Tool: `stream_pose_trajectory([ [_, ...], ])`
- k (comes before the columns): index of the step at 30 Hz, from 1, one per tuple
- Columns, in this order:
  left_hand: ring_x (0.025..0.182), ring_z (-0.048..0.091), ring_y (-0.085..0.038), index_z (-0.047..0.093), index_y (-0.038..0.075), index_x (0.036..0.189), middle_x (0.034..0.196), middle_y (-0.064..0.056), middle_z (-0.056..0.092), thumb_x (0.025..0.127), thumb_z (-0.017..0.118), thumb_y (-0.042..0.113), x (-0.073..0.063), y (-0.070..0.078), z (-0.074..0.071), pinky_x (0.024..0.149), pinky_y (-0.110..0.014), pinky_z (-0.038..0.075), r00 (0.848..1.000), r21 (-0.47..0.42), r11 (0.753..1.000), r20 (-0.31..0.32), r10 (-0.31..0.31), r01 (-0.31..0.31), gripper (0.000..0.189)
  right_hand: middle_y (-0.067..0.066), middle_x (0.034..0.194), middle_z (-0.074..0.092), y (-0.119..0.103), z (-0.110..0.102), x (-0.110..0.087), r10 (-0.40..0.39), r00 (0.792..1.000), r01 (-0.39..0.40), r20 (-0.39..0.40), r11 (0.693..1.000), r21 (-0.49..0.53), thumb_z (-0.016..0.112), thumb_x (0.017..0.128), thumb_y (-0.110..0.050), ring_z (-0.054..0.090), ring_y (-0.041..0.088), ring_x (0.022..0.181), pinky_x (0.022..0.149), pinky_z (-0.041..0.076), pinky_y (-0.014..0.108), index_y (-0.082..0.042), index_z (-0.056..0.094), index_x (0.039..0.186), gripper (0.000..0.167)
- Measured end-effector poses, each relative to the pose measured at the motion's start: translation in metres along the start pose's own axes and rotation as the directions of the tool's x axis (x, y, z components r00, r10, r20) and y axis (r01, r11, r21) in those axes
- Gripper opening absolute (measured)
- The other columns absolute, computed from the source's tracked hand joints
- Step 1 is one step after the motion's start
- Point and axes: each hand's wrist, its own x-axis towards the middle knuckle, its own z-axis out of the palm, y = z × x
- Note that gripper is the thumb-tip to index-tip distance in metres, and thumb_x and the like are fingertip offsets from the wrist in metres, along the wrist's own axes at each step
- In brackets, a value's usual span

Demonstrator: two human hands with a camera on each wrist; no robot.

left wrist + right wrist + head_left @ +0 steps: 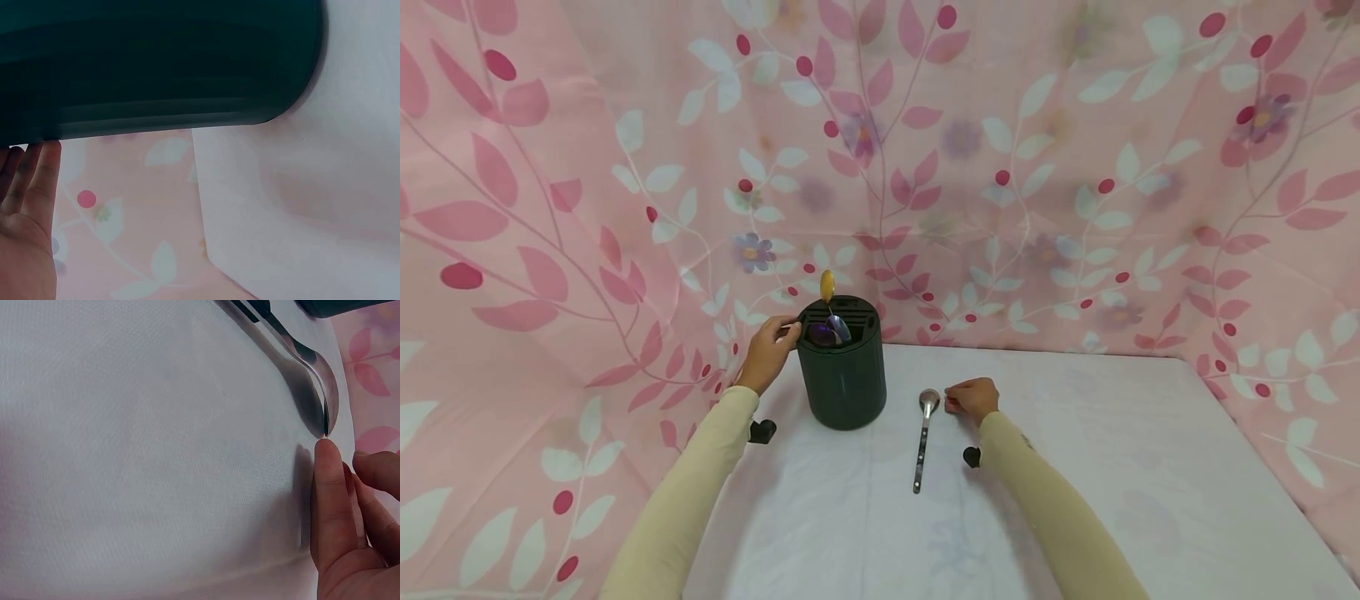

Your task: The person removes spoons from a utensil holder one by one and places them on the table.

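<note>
Over on the white tablecloth (1075, 467), the black-handled spoon (923, 437) lies between the dark green cutlery holder (847, 383) and the person's right hand (973, 397), which is loose, fingertips just beside the spoon's bowl. The left hand (767, 354) rests extended fingers against the upright holder, ungrasping; gold (827, 285), purple (822, 335) and bluish spoons (839, 328) stand inside.

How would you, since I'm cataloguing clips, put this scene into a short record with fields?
Left hand: touching dark green holder near its top
Holder stance: upright
Holder contents: gold utensil, purple utensil, silvery utensil
Spoon: dark handle, lying on white cloth outside holder
Right hand: beside spoon's bowl; contact unclear
Backdrop: pink, leaf-patterned
</note>
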Motion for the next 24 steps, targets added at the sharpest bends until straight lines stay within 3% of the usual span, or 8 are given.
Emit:
stream_pose_trajectory([
  [6, 0.120, 0.055, -0.027, 0.055, 0.008, 0.129, 0.129, -0.009, 0.054, 0.099, 0.051, 0.048, -0.001, 0.003, 0.000, 0.099, -0.044, 0.047, 1.000, 0.007, 1.000, 0.000, -0.004, 0.004, 0.051, 0.011, 0.086, 0.071, -0.007, -0.002, 0.000, -0.004, 1.000, 0.004, -0.016, 0.999, 0.050, 0.074, 0.087, -0.017, 0.068, 0.017, 0.069, 0.067, 0.058, 0.026, 0.001, 0.072, 0.100, 0.023],
  [14, 0.121, 0.054, -0.028, 0.054, 0.006, 0.131, 0.130, -0.011, 0.053, 0.099, 0.051, 0.047, -0.001, 0.005, -0.001, 0.099, -0.044, 0.047, 1.000, 0.007, 1.000, 0.002, 0.001, -0.001, 0.052, 0.018, 0.095, 0.070, -0.044, -0.003, -0.009, -0.171, 0.985, 0.167, 0.019, 0.978, 0.124, 0.070, 0.090, -0.014, 0.070, 0.023, 0.077, 0.071, 0.059, 0.031, 0.004, 0.071, 0.104, 0.023],
  [17, 0.121, 0.054, -0.028, 0.054, 0.006, 0.132, 0.131, -0.011, 0.053, 0.099, 0.051, 0.048, 0.000, 0.005, -0.001, 0.098, -0.044, 0.047, 1.000, 0.005, 1.000, 0.004, -0.005, 0.005, 0.053, 0.019, 0.098, 0.069, -0.060, -0.001, -0.012, -0.282, 0.958, 0.272, 0.049, 0.951, 0.147, 0.069, 0.091, -0.013, 0.070, 0.027, 0.083, 0.072, 0.059, 0.030, 0.007, 0.069, 0.108, 0.026],
  [21, 0.121, 0.054, -0.028, 0.054, 0.008, 0.131, 0.131, -0.010, 0.053, 0.098, 0.051, 0.049, -0.001, 0.005, -0.001, 0.098, -0.045, 0.047, 1.000, 0.000, 1.000, 0.006, -0.007, 0.007, 0.053, 0.021, 0.101, 0.069, -0.086, 0.004, -0.020, -0.421, 0.902, 0.397, 0.095, 0.896, 0.200, 0.068, 0.091, -0.009, 0.070, 0.032, 0.091, 0.077, 0.058, 0.031, 0.007, 0.067, 0.113, 0.027],
  [24, 0.121, 0.054, -0.027, 0.054, 0.008, 0.132, 0.131, -0.010, 0.053, 0.098, 0.051, 0.049, -0.001, 0.004, 0.000, 0.099, -0.045, 0.047, 1.000, 0.001, 1.000, 0.005, -0.005, 0.005, 0.053, 0.019, 0.102, 0.070, -0.105, 0.009, -0.030, -0.486, 0.864, 0.450, 0.131, 0.862, 0.233, 0.068, 0.091, -0.009, 0.070, 0.029, 0.091, 0.080, 0.057, 0.032, 0.003, 0.069, 0.112, 0.024],
])
